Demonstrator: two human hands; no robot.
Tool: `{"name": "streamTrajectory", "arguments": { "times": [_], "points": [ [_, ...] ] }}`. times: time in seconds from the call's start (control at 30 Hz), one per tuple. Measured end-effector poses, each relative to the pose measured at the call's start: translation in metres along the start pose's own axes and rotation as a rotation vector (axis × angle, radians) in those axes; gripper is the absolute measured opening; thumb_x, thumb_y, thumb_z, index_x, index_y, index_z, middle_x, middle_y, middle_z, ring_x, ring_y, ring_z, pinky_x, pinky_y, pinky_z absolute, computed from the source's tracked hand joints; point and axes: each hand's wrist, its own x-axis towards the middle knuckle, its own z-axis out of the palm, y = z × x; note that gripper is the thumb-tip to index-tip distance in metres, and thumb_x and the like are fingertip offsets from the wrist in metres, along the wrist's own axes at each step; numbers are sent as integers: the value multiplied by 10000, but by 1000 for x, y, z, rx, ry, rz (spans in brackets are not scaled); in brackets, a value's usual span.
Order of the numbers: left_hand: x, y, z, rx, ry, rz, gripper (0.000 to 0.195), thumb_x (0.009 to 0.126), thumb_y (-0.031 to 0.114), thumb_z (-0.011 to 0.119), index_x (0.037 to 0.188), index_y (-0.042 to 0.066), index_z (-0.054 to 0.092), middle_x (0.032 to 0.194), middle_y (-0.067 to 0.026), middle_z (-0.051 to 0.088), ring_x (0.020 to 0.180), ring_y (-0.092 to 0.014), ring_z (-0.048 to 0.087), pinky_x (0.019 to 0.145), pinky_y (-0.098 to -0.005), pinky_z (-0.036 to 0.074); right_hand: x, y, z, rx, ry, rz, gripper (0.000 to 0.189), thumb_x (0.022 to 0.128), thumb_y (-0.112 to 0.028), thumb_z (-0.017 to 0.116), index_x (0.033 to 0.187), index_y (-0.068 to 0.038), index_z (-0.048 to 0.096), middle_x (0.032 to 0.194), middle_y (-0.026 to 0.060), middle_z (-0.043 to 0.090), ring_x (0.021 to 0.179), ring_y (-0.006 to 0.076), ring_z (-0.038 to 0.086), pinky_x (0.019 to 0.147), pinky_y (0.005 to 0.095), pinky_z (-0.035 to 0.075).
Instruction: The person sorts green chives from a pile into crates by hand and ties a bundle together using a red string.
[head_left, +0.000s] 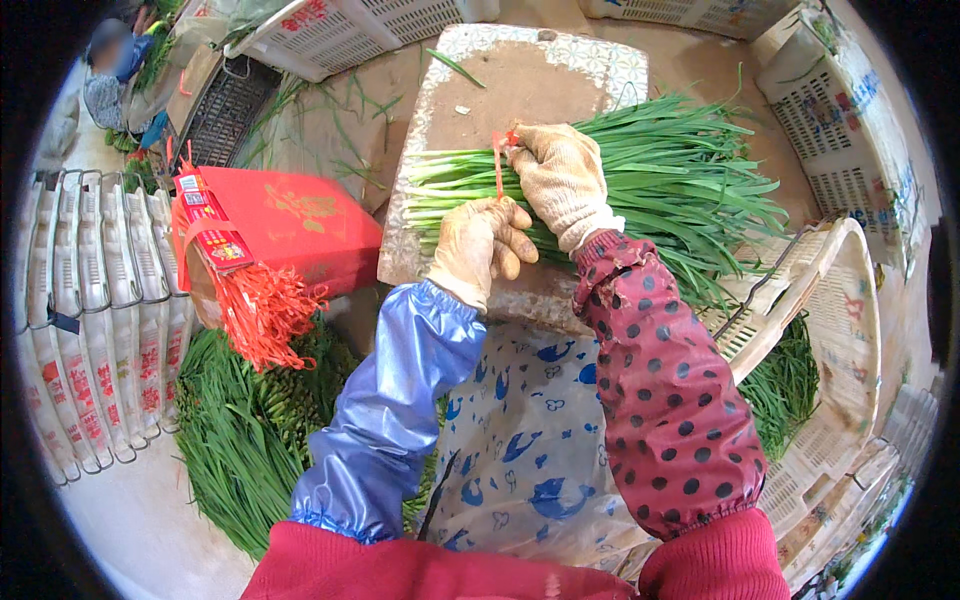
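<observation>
A bundle of garlic chives (660, 165) lies across a worn, soil-covered board (525, 75), pale stem ends to the left and green leaves to the right. A thin red tie (499, 169) crosses the stems. My right hand (562, 176), in a soiled knit glove, rests over the bundle and pinches the tie at its far side. At the near side, my left hand (480, 240), in a stained light glove, curls its fingers where the tie meets them. The fingertips' exact hold there is partly hidden.
Left of the board is a red box (300, 217) with a bunch of red ties (262, 315) strapped on. More chives (232, 427) lie below it. White crates (105, 322) stand at left; a crate with chives (847, 322) is at right. A person (112, 75) is at upper left.
</observation>
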Motion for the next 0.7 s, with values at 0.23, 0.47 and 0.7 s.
{"name": "streamTrajectory", "arguments": {
  "times": [0.23, 0.47, 0.7],
  "points": [
    [10, 11, 1, 90, -16, -104, 289, 944, 252, 460, 846, 15, 593, 610, -176, 635, 341, -176, 461, 342, -276, 319, 4, 8, -4, 78, -89, 88, 191, 826, -163, 629, 977, -90, 720, 942, 148, 688, 973, 291, 635, 865, 368, 480],
    [13, 14, 1, 148, -38, -140, 302, 924, 273, 452, 795, 37, 589, 575, -192, 610, 340, -200, 451, 344, -290, 323, 5, 13, -2, 95, -88, 104, 184, 837, -143, 589, 948, -97, 727, 950, 128, 695, 975, 276, 638, 874, 353, 480],
    [18, 12, -10, 75, -57, -179, 305, 934, 286, 458, 799, 45, 585, 579, -191, 613, 353, -200, 464, 348, -283, 339, 6, 12, 2, 140, -91, 99, 160, 828, -154, 641, 948, -104, 735, 937, 107, 701, 956, 263, 645, 861, 343, 486]
  ]
}}
